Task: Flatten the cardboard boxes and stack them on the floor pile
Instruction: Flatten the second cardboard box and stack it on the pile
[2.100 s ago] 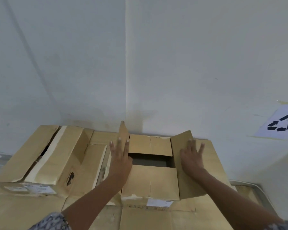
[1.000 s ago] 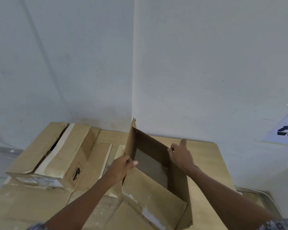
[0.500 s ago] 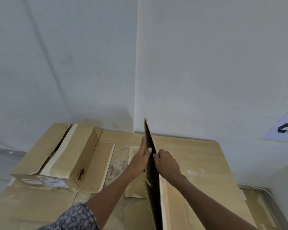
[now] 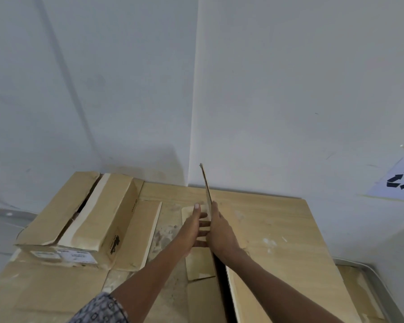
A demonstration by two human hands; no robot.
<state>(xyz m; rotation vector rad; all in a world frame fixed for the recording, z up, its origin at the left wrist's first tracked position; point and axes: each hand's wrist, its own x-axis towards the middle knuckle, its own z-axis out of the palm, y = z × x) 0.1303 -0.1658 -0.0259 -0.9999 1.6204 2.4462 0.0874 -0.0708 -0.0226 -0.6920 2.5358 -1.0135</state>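
Head view shows the box (image 4: 206, 186) collapsed and stood on edge, seen almost edge-on, above the pile (image 4: 273, 220) of flat cardboard on the floor in the wall corner. Left hand (image 4: 193, 229) and right hand (image 4: 221, 234) sandwich it. The left presses one face with straight, spread fingers, and the right lies flat along the other face; neither curls round anything. The box's top corner pokes up above both hands, and its lower part runs down toward the camera between the forearms.

By the look of it, this is light, thin corrugated board, stiff across the panels but ready to hinge at every crease (and apt to spring into a tube if the press eases). Flat palms on the two broad faces suit it. For laying it down, a hold on the long folded edges near the middle would keep flaps from flopping. The faces look fairly smooth, so it could slide between flat hands. A second box (image 4: 96, 213), not yet flattened, sits on the pile at left.
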